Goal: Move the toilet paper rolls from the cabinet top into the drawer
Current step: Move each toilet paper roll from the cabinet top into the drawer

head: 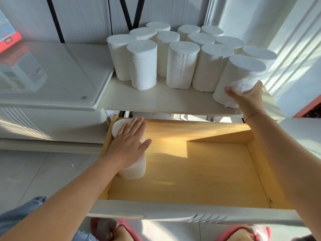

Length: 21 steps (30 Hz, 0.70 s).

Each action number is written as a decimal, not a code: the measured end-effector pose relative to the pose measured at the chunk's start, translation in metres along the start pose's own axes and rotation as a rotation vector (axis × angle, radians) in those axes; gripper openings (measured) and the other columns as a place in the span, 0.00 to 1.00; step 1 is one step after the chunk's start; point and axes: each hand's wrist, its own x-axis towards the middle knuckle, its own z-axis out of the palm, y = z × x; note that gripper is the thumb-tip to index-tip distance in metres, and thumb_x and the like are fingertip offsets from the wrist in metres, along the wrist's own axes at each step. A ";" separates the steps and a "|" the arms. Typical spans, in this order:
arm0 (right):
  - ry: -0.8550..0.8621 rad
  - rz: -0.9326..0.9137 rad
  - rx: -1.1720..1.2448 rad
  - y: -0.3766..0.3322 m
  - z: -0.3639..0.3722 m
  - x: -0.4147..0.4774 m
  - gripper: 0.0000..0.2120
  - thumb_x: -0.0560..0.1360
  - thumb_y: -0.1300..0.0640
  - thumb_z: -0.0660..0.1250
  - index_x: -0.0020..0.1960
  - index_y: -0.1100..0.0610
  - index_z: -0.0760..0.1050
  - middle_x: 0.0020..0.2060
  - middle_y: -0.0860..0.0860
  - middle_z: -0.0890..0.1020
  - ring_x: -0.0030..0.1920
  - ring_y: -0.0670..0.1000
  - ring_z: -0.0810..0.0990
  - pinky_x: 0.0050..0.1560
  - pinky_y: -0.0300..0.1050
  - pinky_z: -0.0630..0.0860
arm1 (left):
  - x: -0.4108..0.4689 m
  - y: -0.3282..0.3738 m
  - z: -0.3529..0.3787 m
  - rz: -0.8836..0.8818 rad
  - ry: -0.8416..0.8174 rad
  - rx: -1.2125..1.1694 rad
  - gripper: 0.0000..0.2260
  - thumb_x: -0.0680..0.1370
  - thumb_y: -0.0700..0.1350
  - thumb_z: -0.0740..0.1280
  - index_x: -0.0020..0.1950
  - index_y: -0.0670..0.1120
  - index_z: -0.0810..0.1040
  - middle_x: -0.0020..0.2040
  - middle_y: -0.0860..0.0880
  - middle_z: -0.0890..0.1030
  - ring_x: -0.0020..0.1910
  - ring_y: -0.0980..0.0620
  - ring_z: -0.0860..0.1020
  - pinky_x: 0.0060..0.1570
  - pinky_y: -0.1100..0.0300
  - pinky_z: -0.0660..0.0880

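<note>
Several white toilet paper rolls (pixel 182 65) stand upright in a cluster on the white cabinet top (pixel 156 100). My right hand (pixel 246 98) grips the lower part of the rightmost front roll (pixel 238 77), which tilts slightly. Below, the wooden drawer (pixel 199 162) is pulled open. One roll (pixel 133 169) lies on its side along the drawer's left wall. My left hand (pixel 130 143) rests flat on top of it with straight fingers, hiding most of that roll.
A glass-topped white unit (pixel 52 75) adjoins the cabinet on the left, with a red-edged box (pixel 8 39) at its far corner. White wall panels and a window frame (pixel 295 49) rise behind and right. My feet in pink slippers (pixel 243 233) stand under the drawer front.
</note>
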 end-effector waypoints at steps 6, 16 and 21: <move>-0.092 -0.008 0.122 -0.001 0.002 0.004 0.40 0.61 0.52 0.80 0.65 0.59 0.63 0.60 0.53 0.76 0.61 0.52 0.76 0.63 0.58 0.75 | 0.000 0.001 0.000 0.001 0.009 -0.016 0.30 0.78 0.62 0.39 0.75 0.50 0.35 0.76 0.55 0.35 0.73 0.59 0.32 0.73 0.57 0.35; -0.926 -0.080 0.233 -0.013 0.038 -0.106 0.30 0.66 0.63 0.78 0.66 0.57 0.73 0.58 0.60 0.81 0.59 0.59 0.81 0.54 0.56 0.81 | 0.002 0.003 0.001 -0.026 0.006 -0.007 0.31 0.79 0.62 0.41 0.76 0.47 0.37 0.77 0.52 0.36 0.74 0.57 0.34 0.73 0.57 0.35; -1.066 0.038 0.120 0.024 0.073 -0.132 0.36 0.62 0.72 0.75 0.68 0.60 0.69 0.59 0.61 0.80 0.61 0.57 0.79 0.62 0.54 0.77 | 0.002 0.002 0.002 -0.031 0.005 -0.016 0.32 0.78 0.62 0.42 0.77 0.47 0.39 0.77 0.51 0.37 0.74 0.56 0.34 0.73 0.56 0.35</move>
